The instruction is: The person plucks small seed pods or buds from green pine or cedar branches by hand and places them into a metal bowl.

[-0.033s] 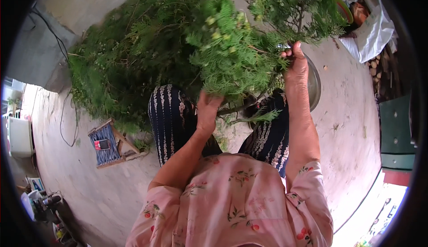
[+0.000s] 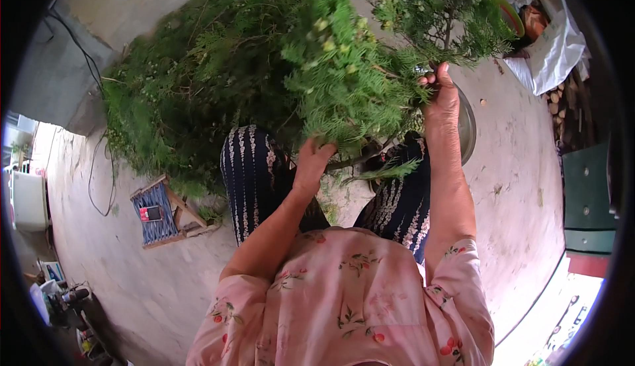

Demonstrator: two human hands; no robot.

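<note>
A leafy evergreen branch with scale-like green foliage and small pale cones spreads over my knees. My left hand is closed at its lower side, fingers partly buried in the leaves. Farther right, my right hand is raised, thumb up, its fingers curled round a thin stem. An upper sprig stands out beyond that hand. A thicker woody stem runs between my knees. Behind my right forearm shows part of a round metal basin; foliage and my arm hide the rest.
A large heap of cut evergreen branches lies ahead and left. A low stool with a blue woven seat carries a small red and black box. White plastic bags, stacked firewood and a green cabinet line the right side.
My left hand has shifted slightly right and up, and the branch's foliage has swung a little to the right. My right hand has barely moved.
</note>
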